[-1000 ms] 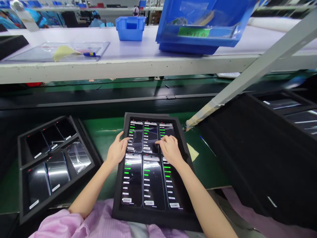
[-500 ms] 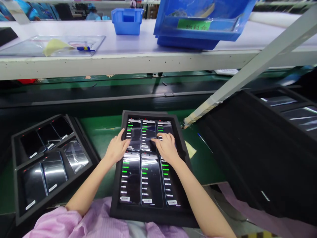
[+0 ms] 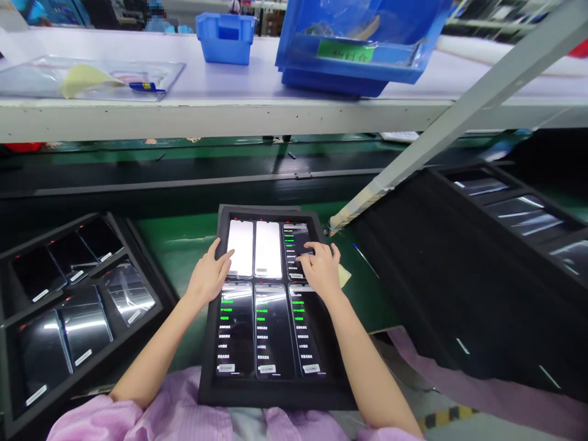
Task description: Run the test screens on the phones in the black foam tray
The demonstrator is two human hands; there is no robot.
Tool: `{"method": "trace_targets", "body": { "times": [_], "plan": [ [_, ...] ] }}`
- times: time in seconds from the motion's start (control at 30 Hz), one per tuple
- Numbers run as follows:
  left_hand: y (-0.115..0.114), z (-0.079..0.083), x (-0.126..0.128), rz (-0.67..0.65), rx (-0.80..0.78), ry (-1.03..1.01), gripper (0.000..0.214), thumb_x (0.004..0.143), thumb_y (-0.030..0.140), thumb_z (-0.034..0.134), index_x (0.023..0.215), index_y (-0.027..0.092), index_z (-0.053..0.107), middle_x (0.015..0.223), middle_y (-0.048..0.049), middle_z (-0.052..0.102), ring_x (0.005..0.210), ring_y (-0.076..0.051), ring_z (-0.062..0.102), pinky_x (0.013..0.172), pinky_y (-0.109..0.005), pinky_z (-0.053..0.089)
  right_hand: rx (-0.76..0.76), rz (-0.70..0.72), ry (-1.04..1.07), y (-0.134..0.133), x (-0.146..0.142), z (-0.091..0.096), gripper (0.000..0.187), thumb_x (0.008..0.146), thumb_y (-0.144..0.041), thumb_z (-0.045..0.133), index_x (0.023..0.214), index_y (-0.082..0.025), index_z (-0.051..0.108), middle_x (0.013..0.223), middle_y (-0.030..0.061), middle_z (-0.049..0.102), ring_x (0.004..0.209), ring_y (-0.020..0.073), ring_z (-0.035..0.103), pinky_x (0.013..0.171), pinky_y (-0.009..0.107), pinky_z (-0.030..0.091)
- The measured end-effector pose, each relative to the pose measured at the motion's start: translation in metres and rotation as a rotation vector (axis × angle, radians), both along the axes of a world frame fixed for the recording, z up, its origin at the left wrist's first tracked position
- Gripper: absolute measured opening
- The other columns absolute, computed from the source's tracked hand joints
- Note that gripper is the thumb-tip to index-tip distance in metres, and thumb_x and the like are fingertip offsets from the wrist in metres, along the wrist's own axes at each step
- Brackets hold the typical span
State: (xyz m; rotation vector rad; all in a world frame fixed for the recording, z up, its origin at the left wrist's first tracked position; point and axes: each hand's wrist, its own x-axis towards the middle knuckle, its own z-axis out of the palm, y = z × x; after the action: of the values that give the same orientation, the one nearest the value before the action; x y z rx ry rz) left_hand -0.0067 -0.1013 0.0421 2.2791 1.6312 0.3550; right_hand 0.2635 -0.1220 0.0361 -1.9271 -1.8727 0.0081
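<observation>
A black foam tray (image 3: 211, 343) lies in front of me with two rows of phones. The top-left phone (image 3: 241, 248) and top-middle phone (image 3: 268, 249) show plain white screens. The top-right phone (image 3: 294, 242) and the three phones of the near row (image 3: 269, 327) show dark menus with green text. My left hand (image 3: 209, 277) rests at the tray's left edge, fingers spread, one fingertip on the top-left phone. My right hand (image 3: 320, 269) lies over the top-right phone with its forefinger on that screen. Neither hand holds anything.
A second black tray (image 3: 151, 306) of dark phones sits at the left on the green belt (image 3: 184, 245). Stacked black trays (image 3: 459, 269) stand at the right. A white shelf (image 3: 229, 113) above carries blue bins (image 3: 358, 46), a clear sheet and a pen. A slanted white strut (image 3: 441, 128) crosses right.
The top-left and top-middle phone screens have turned from dark menus to white. My right hand has shifted right from the middle phone onto the top-right one. The left hand has barely moved.
</observation>
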Motion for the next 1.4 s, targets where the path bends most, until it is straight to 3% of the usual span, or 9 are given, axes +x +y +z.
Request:
{"method": "trace_targets", "body": {
  "times": [0.17,0.3,0.43,0.53,0.67,0.77,1.0,1.17,1.4],
  "plan": [
    [0.0,0.002,0.0,0.019,0.006,-0.042,0.047,0.092,0.036,0.022,0.131,0.025,0.046,0.143,-0.0123,0.031,0.104,-0.028,0.057,0.087,-0.045,0.046,-0.084,0.035,-0.025,0.002,-0.003,-0.002,0.041,0.082,-0.018,0.035,0.058,-0.021,0.068,0.104,0.0074,0.061,0.102,0.0234,0.05,0.103,0.056,0.021],
    [-0.005,0.0,-0.003,0.084,-0.017,-0.168,0.044,0.091,0.037,0.027,0.13,0.025,0.046,0.144,-0.0112,0.028,0.102,-0.026,0.057,0.086,-0.044,0.048,-0.047,0.04,-0.005,-0.009,0.0,0.012,0.043,0.084,-0.019,0.032,0.065,-0.022,0.071,0.108,0.007,0.059,0.107,0.0232,0.048,0.104,0.055,0.021],
    [-0.033,-0.01,-0.008,0.15,-0.091,-0.495,0.055,0.086,0.034,0.042,0.139,0.026,0.027,0.144,-0.0107,0.026,0.121,-0.026,0.045,0.098,-0.045,0.04,-0.002,0.097,0.039,-0.051,0.003,0.024,0.044,0.084,-0.017,0.03,0.073,-0.026,0.072,0.109,0.0033,0.058,0.107,0.0207,0.048,0.106,0.05,0.021],
    [-0.065,-0.019,-0.01,0.202,-0.191,-0.689,0.069,0.082,0.03,0.048,0.141,0.025,0.014,0.144,-0.0109,0.027,0.129,-0.025,0.036,0.105,-0.044,0.034,0.012,0.095,0.079,-0.097,-0.001,0.019,0.044,0.084,-0.016,0.031,0.073,-0.027,0.072,0.105,0.0028,0.059,0.104,0.0206,0.05,0.106,0.051,0.02],
    [-0.097,-0.026,-0.009,0.251,-0.259,-0.711,0.074,0.078,0.025,0.051,0.141,0.023,0.012,0.147,-0.0098,0.023,0.136,-0.025,0.022,0.111,-0.045,0.021,-0.033,0.036,0.106,-0.149,-0.014,0.006,0.045,0.085,-0.017,0.03,0.075,-0.028,0.072,0.106,0.0026,0.06,0.104,0.0212,0.05,0.105,0.053,0.021],
    [-0.105,-0.026,-0.007,0.261,-0.251,-0.701,0.074,0.077,0.021,0.051,0.141,0.024,0.012,0.149,-0.0083,0.021,0.138,-0.024,0.016,0.112,-0.045,0.017,-0.061,0.008,0.071,-0.168,-0.021,0.0,0.045,0.084,-0.016,0.03,0.076,-0.028,0.072,0.107,0.003,0.06,0.104,0.022,0.05,0.104,0.055,0.021],
    [-0.104,-0.022,-0.009,0.22,-0.305,-0.738,0.077,0.074,0.016,0.048,0.14,0.023,0.012,0.149,-0.0075,0.021,0.138,-0.022,0.017,0.113,-0.041,0.017,-0.073,-0.011,-0.024,-0.169,-0.031,-0.002,0.041,0.085,-0.018,0.032,0.079,-0.025,0.072,0.109,0.0063,0.06,0.105,0.0236,0.05,0.104,0.057,0.019],
    [-0.113,-0.021,-0.014,0.193,-0.342,-0.735,0.078,0.072,0.014,0.049,0.141,0.021,0.013,0.15,-0.0078,0.019,0.139,-0.021,0.013,0.113,-0.04,0.017,-0.015,0.096,-0.023,-0.17,-0.053,-0.002,0.041,0.086,-0.018,0.031,0.086,-0.026,0.071,0.107,0.0049,0.061,0.105,0.0215,0.05,0.105,0.054,0.019],
    [-0.124,-0.021,-0.017,0.163,-0.321,-0.648,0.078,0.072,0.011,0.05,0.141,0.024,0.015,0.151,-0.0082,0.017,0.138,-0.023,0.015,0.112,-0.043,0.019,-0.101,0.177,-0.006,-0.166,-0.072,0.001,0.041,0.087,-0.019,0.03,0.093,-0.026,0.07,0.108,0.0062,0.06,0.104,0.0214,0.05,0.105,0.051,0.021]
  ]
}}
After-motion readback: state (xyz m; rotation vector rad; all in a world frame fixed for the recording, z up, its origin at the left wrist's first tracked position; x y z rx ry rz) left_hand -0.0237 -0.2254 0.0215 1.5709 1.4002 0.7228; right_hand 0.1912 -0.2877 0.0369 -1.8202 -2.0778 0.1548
